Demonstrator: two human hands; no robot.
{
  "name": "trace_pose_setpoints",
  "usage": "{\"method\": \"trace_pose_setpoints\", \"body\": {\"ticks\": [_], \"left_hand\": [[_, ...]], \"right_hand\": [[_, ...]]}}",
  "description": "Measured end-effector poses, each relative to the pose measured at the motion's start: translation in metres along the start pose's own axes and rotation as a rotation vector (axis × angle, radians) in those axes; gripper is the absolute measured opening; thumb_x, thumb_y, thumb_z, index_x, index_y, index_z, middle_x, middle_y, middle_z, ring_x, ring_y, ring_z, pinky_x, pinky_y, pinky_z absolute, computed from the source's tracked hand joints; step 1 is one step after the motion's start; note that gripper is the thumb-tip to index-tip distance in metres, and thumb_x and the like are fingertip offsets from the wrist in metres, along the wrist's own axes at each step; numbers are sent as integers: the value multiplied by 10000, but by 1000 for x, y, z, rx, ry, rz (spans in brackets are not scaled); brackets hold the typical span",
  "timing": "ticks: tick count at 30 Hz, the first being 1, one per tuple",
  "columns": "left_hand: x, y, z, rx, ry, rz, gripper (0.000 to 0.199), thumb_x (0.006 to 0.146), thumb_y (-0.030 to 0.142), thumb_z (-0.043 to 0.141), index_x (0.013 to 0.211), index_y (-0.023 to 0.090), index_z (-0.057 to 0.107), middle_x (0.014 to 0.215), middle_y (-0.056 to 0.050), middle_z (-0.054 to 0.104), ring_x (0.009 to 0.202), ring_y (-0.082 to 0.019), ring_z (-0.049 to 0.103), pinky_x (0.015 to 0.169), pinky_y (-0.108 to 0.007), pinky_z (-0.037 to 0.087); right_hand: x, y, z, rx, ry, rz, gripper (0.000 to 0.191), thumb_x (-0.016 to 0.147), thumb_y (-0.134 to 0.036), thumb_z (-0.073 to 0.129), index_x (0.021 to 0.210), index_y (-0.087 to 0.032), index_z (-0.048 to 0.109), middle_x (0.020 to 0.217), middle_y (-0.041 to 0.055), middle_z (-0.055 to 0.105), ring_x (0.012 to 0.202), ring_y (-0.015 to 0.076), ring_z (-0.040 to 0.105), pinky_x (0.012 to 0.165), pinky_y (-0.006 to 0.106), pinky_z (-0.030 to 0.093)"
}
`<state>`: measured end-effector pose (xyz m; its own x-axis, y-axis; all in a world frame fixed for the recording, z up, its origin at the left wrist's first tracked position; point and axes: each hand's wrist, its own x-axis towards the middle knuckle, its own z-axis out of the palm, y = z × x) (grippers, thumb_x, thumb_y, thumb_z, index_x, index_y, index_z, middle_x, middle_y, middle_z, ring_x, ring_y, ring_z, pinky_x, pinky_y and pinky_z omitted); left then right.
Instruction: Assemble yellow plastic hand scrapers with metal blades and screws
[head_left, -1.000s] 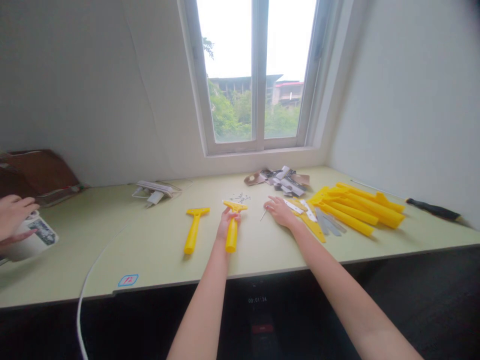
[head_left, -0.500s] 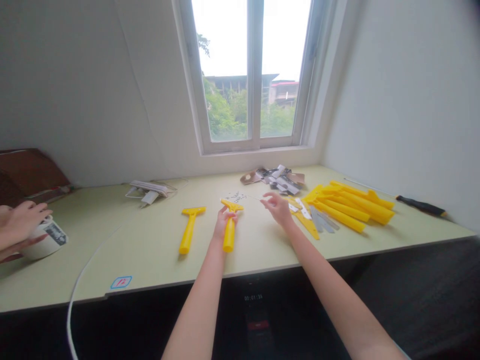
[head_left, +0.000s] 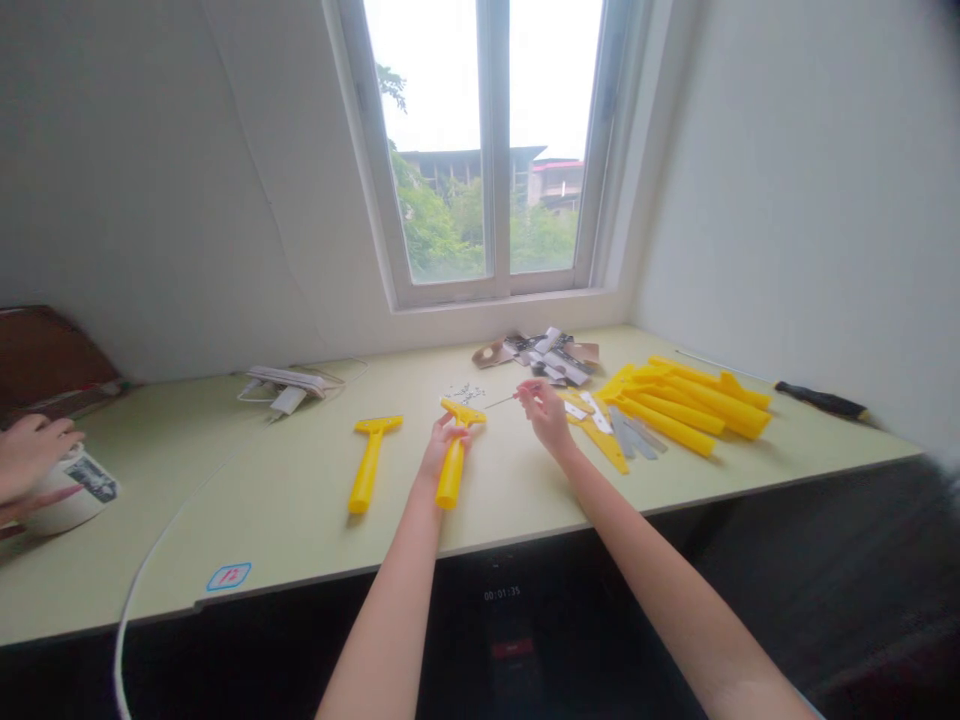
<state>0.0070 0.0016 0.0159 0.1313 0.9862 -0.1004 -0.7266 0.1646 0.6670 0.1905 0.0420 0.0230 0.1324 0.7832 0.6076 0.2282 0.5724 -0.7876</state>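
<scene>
My left hand (head_left: 442,443) is closed round the neck of a yellow scraper (head_left: 452,470), its wide head pointing away from me. In my right hand (head_left: 541,408), pinched between the fingers, is a thin metal rod (head_left: 501,401) whose tip points left, close beside the scraper's head. Small dark screws (head_left: 469,392) lie scattered just behind that head. A second yellow scraper (head_left: 367,470) rests on the table to the left of my left hand. Yellow flat pieces (head_left: 604,445) and grey blades (head_left: 634,436) lie right of my right hand.
Yellow handles (head_left: 690,400) are piled on the right of the table (head_left: 285,520), beside a black-handled screwdriver (head_left: 821,400). Torn packaging (head_left: 551,355) lies below the window. A power strip (head_left: 289,385) sits back left. Another person's hands (head_left: 37,460) hold a white mug (head_left: 71,497).
The view has shifted slightly. My right hand has turned, and the rod's tip is now closer to the head of the held scraper. My left hand still grips that scraper.
</scene>
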Motion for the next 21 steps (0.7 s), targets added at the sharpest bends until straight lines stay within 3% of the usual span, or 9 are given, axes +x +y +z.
{"method": "trace_pose_setpoints", "body": {"ticks": [9,21], "left_hand": [[4,-1,-4,14,-12,4,465,659,-23,488,1042,232,425,908,-37,480,558,-26,463,474,-117,425],[-1,1,3,29,-7,1,519,660,-21,487,1106,228,395,924,-58,490,564,-27,469,469,-103,412]], "right_hand": [[-5,-3,5,-9,-95,-55,243,798,-434,462,803,-195,507,727,43,607,697,157,578,556,254,446],[-6,-4,6,-7,-118,-70,239,806,-426,454,810,-193,506,747,44,604,727,159,582,577,262,456]]}}
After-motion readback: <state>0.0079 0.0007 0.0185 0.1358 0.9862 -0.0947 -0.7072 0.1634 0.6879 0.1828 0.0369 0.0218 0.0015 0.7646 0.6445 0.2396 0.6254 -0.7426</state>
